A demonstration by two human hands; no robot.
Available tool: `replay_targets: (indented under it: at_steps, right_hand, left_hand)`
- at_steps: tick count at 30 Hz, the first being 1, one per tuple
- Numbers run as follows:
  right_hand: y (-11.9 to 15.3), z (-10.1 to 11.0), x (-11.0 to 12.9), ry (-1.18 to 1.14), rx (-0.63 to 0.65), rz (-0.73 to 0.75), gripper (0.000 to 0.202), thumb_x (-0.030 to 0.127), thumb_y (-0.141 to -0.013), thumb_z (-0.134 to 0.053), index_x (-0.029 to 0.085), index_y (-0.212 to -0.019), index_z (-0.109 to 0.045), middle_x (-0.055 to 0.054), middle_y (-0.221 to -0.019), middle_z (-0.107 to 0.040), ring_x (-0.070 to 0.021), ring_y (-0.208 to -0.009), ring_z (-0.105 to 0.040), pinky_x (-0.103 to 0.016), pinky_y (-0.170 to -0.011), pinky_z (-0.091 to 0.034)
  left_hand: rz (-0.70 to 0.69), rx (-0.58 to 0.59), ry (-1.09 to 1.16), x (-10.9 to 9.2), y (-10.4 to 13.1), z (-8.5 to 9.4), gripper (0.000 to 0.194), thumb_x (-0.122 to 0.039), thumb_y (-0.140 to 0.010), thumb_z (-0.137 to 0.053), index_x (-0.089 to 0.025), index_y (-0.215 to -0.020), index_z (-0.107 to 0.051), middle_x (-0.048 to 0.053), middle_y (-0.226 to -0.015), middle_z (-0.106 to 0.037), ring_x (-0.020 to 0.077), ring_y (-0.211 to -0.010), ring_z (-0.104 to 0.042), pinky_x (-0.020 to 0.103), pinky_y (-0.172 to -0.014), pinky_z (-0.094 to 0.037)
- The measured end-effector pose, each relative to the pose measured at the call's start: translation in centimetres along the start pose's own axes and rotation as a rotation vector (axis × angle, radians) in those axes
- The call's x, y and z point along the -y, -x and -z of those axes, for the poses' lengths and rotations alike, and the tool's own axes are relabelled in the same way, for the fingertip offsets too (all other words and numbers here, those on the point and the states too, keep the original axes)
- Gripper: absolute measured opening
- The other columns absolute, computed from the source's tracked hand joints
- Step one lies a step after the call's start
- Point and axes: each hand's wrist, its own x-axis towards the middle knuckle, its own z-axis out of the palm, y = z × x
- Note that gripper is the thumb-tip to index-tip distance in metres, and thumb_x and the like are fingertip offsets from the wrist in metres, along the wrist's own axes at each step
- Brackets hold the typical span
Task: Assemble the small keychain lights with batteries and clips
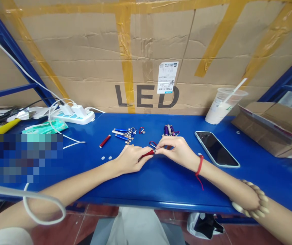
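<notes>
My left hand (133,158) is closed around a red keychain flashlight (148,154), a slim metal tube held just above the table. My right hand (177,149) pinches the tube's silvery right end between thumb and fingertips; the exact contact is partly hidden. Close to those fingertips shows a red carabiner clip (152,144). Beyond my left hand lie blue flashlight tubes (121,136), coin-like button cells (127,141) and another red clip (141,130). A second red tube (105,141) lies farther left. Purple tubes (166,130) sit behind my right hand.
A phone (216,148) lies on the blue table (161,190) to the right. A cup with a straw (219,105) and an open cardboard box (265,126) stand at the back right. At left are a power strip (78,117), white cables and a green packet (45,127).
</notes>
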Motion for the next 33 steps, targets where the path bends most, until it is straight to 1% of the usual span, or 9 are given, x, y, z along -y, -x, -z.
replay_targets:
  at_steps: [2, 5, 9, 13, 17, 20, 26, 33]
  right_hand:
    - [0.1, -0.1, -0.1, 0.001, 0.031, -0.001, 0.02, 0.032, -0.08, -0.061, 0.017, -0.068, -0.066, -0.003, -0.069, -0.065, -0.0124, -0.064, -0.058, -0.024, -0.063, -0.046]
    - [0.2, -0.2, 0.1, -0.022, 0.044, -0.045, 0.022, 0.033, -0.079, -0.061, 0.016, -0.066, -0.065, -0.004, -0.067, -0.064, -0.0118, -0.061, -0.058, -0.023, -0.058, -0.045]
    - [0.1, -0.2, 0.7, -0.072, 0.048, -0.139, 0.03, 0.04, -0.077, -0.062, 0.016, -0.061, -0.064, -0.003, -0.063, -0.063, -0.0107, -0.056, -0.056, -0.021, -0.052, -0.043]
    - [0.1, -0.2, 0.8, -0.15, 0.09, -0.276, 0.033, 0.045, -0.072, -0.065, 0.015, -0.059, -0.064, -0.003, -0.061, -0.063, -0.0101, -0.051, -0.056, -0.021, -0.049, -0.045]
    - [0.0, -0.1, 0.8, -0.307, 0.163, -0.462, 0.033, 0.045, -0.065, -0.07, 0.013, -0.06, -0.065, -0.002, -0.056, -0.062, -0.0096, -0.045, -0.054, -0.021, -0.045, -0.047]
    - [-0.2, 0.0, 1.0, -0.404, 0.19, -0.547, 0.034, 0.046, -0.059, -0.073, 0.013, -0.059, -0.065, -0.002, -0.055, -0.062, -0.0095, -0.046, -0.054, -0.02, -0.044, -0.048]
    - [-0.4, 0.2, 1.3, -0.507, 0.201, -0.629, 0.035, 0.045, -0.052, -0.077, 0.013, -0.055, -0.064, 0.0, -0.051, -0.061, -0.0073, -0.041, -0.052, -0.018, -0.04, -0.047]
    - [-0.4, 0.1, 1.2, -0.508, 0.211, -0.677, 0.034, 0.044, -0.052, -0.077, 0.013, -0.052, -0.062, 0.0, -0.05, -0.059, -0.0068, -0.04, -0.051, -0.018, -0.04, -0.046]
  left_hand:
    - [-0.004, 0.016, -0.028, -0.1, 0.1, -0.1, 0.029, -0.033, -0.091, -0.036, -0.018, -0.092, -0.06, 0.001, -0.06, -0.064, 0.0115, -0.053, -0.061, 0.02, -0.049, -0.038]
    - [-0.015, 0.026, -0.064, -0.2, 0.2, -0.2, 0.031, -0.034, -0.092, -0.034, -0.017, -0.091, -0.061, 0.002, -0.06, -0.064, 0.0123, -0.052, -0.06, 0.021, -0.049, -0.039]
    - [-0.032, 0.01, -0.094, -0.2, 0.2, -0.3, 0.033, -0.035, -0.092, -0.034, -0.017, -0.093, -0.061, 0.002, -0.057, -0.061, 0.0121, -0.05, -0.058, 0.021, -0.048, -0.039]
    - [-0.05, 0.009, -0.106, -0.1, 0.2, -0.4, 0.034, -0.035, -0.092, -0.033, -0.017, -0.095, -0.062, 0.002, -0.056, -0.06, 0.0117, -0.049, -0.057, 0.02, -0.048, -0.038]
    - [-0.071, 0.016, -0.132, -0.1, 0.2, -0.4, 0.034, -0.035, -0.092, -0.033, -0.017, -0.095, -0.062, 0.002, -0.056, -0.059, 0.012, -0.05, -0.057, 0.021, -0.048, -0.038]
    - [-0.076, 0.021, -0.147, 0.0, 0.2, -0.4, 0.035, -0.035, -0.092, -0.032, -0.017, -0.098, -0.062, 0.002, -0.056, -0.058, 0.012, -0.05, -0.056, 0.021, -0.049, -0.038]
    - [-0.069, 0.041, -0.164, 0.0, 0.2, -0.4, 0.036, -0.036, -0.092, -0.031, -0.018, -0.1, -0.062, 0.001, -0.057, -0.056, 0.0112, -0.052, -0.055, 0.02, -0.051, -0.039]
    - [-0.108, 0.008, -0.168, 0.0, -0.1, -0.3, 0.036, -0.035, -0.093, -0.031, -0.017, -0.099, -0.062, 0.001, -0.059, -0.052, 0.0114, -0.055, -0.051, 0.021, -0.052, -0.038]
